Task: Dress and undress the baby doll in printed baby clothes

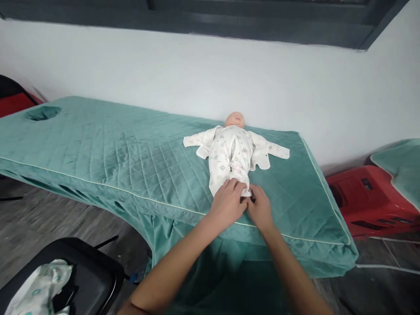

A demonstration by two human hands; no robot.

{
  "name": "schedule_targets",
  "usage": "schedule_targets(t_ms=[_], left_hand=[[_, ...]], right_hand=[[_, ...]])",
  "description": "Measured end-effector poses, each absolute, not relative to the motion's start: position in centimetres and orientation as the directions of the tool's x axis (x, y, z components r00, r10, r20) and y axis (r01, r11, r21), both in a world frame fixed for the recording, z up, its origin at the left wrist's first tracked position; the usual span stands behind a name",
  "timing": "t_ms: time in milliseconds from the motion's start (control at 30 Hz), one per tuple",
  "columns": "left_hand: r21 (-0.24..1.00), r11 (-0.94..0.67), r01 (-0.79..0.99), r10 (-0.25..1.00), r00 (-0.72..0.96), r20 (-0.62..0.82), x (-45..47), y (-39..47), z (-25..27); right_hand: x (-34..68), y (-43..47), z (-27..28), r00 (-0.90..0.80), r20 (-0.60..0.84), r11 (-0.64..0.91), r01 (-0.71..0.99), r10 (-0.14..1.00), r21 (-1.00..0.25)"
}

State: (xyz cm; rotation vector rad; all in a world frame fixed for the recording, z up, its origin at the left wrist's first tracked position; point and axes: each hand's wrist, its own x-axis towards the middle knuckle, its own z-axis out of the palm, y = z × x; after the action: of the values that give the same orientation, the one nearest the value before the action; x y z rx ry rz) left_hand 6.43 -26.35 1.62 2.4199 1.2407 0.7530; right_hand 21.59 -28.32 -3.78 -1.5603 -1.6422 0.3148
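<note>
A baby doll (235, 119) lies on its back on the green quilted bed, head toward the wall. White printed baby pants (220, 159) cover its front up to the chest. A white baby jacket (262, 151) lies spread beneath it, sleeves out to both sides. At the lower end of the pants leg on the right, my left hand (229, 200) has its fingers closed on the cuff. My right hand (260, 206) pinches the same cuff from the other side, the fingertips of both hands almost meeting. The doll's feet are hidden.
The green bed cover (131, 148) has a face hole (43, 113) at the far left. A black chair (88, 271) with a printed white cloth (41, 288) stands at lower left. At right is a red plastic chair (370, 197). A white wall (131, 70) runs behind the bed.
</note>
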Motion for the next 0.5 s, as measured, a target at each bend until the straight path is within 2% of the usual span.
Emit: schedule_targets(t_ms=[100, 167, 333, 400, 500], left_hand=[[0.465, -0.531, 0.709, 0.847, 0.448, 0.285, 7.2, -26.4, 1.6], [0.486, -0.494, 0.720, 0.869, 0.408, 0.280, 7.5, -26.5, 1.7], [0.665, -0.424, 0.615, 0.906, 0.301, 0.298, 6.7, -26.9, 2.1], [0.745, -0.387, 0.543, 0.921, 0.262, 0.287, 6.0, -27.1, 1.9], [0.795, -0.340, 0.502, 0.940, 0.212, 0.267, 5.3, -27.6, 1.2]], right_hand=[[22.0, -28.6, -2.3, 0.096, 0.505, 0.301, 0.702, 0.858, -0.645], [22.1, -29.3, -0.9, 0.046, 0.586, 0.368, 0.737, 0.809, -0.567], [21.9, -31.2, 1.4, -0.177, 0.667, 0.485, 0.818, 0.724, -0.310], [21.9, -31.3, 0.9, -0.142, 0.665, 0.441, 0.844, 0.733, -0.306], [21.8, -30.7, -1.1, 0.031, 0.577, 0.277, 0.856, 0.816, -0.437]])
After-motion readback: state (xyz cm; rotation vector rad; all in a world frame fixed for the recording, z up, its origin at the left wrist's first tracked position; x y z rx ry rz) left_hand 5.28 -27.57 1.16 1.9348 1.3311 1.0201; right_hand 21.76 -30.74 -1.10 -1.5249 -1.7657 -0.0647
